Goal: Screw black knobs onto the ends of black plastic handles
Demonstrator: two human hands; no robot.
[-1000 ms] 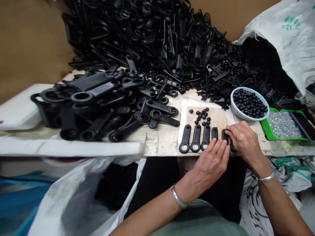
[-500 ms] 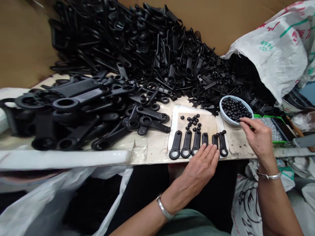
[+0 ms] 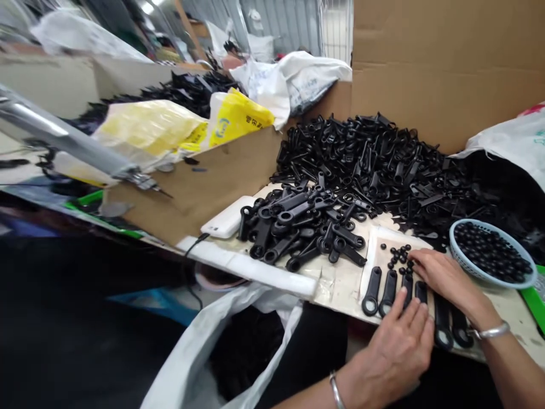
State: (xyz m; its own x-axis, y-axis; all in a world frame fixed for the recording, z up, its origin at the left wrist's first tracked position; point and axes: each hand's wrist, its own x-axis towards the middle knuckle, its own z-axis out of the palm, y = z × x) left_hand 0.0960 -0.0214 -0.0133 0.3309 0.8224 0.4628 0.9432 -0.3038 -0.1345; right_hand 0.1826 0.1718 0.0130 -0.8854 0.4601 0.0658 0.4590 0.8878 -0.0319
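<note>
Tool of silver metal [image 3: 63, 129], long and round, slanting down to a thin pointy tip. Next, a crinkly yellow and white plastic bag [image 3: 149, 125] behind a flat brown cardboard wall [image 3: 230, 179]. Down low, a big white plastic sack [image 3: 183, 352] with black stuff inside, below a long white foam strip [image 3: 255, 270]. On the pale table, a flat white box [image 3: 225, 221] beside a pile of black plastic handles with ring ends [image 3: 298, 221]. Behind that, a much bigger heap of black plastic parts [image 3: 361, 153].

Along the near side of a white pad with a tan middle [image 3: 383, 259], a row of six black plastic handles [image 3: 407, 280]. Flat over the middle of this row, the left hand [image 3: 394, 349], with fingers stretched out and thumb a bit apart. Just past the row, a bunch of small round black beads [image 3: 398, 255]. Over the row's right part, the right hand [image 3: 445, 278], with bent fingers and fingertips at the bunch's right edge; cannot tell about any bead in a pinch. Then, a round light blue plastic basket [image 3: 462, 259] full of beads. Far right, part of a green tray [image 3: 532, 307].
</note>
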